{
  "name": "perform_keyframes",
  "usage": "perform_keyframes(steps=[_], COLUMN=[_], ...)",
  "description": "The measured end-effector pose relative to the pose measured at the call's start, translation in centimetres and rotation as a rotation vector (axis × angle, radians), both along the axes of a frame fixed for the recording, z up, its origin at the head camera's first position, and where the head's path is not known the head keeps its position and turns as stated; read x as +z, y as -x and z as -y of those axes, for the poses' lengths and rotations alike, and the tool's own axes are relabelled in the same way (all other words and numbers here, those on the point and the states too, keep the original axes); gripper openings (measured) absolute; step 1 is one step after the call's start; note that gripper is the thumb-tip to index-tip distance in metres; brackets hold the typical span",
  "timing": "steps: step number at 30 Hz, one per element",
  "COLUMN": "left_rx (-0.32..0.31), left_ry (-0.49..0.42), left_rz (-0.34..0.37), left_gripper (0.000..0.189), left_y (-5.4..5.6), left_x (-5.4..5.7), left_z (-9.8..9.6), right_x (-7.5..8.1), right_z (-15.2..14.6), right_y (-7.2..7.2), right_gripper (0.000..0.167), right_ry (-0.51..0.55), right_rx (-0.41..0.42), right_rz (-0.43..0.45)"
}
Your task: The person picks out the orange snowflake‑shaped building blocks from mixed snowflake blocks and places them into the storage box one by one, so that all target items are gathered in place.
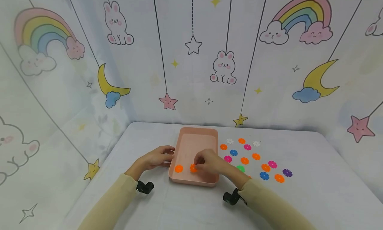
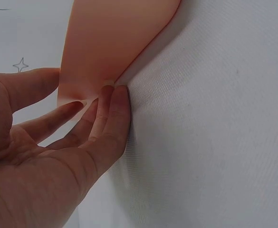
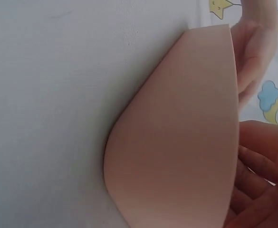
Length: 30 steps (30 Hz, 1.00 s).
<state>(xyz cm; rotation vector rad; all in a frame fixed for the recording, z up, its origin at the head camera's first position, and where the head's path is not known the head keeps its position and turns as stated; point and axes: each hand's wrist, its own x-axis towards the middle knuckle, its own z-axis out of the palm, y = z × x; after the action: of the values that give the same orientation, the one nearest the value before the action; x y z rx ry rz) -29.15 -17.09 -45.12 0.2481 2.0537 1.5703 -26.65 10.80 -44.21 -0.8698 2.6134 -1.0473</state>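
Observation:
A pink rectangular tray (image 1: 198, 144) lies on the white-covered table. My left hand (image 1: 157, 157) rests at its left side; in the left wrist view the extended fingertips touch the outer wall (image 2: 110, 42), with the thumb at the rim. My right hand (image 1: 210, 162) reaches over the tray and pinches an orange flower-shaped piece (image 1: 192, 168) between thumb and fingers, low over the tray floor. A second orange flower piece (image 1: 178, 169) lies in the tray's near left corner. From the right wrist, the tray's outer wall (image 3: 177, 118) hides the pinching fingertips.
Right of the tray several loose flower pieces are scattered, among them a purple one (image 1: 287, 172), a blue one (image 1: 264, 175), a green one (image 1: 240, 169) and a white one (image 1: 256, 143). A cartoon-printed curtain (image 1: 143, 73) hangs behind and left of the table.

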Motion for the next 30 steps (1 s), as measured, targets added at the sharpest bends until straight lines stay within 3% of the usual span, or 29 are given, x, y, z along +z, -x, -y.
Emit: perform_keyframes(steps=[5,30], left_rx=[0.003,-0.005], left_ry=[0.001,0.005], left_rz=[0.006,0.007], left_gripper=[0.053,0.051], left_y=[-0.1,0.2], left_x=[0.0,0.0], left_z=[0.0,0.0], right_x=[-0.4,-1.2], right_z=[1.0,2.3], right_y=[0.1,0.2], right_gripper=[0.007,0.007], right_ry=[-0.022,-0.091], right_rx=[0.018,-0.045], right_rz=[0.007,0.046])
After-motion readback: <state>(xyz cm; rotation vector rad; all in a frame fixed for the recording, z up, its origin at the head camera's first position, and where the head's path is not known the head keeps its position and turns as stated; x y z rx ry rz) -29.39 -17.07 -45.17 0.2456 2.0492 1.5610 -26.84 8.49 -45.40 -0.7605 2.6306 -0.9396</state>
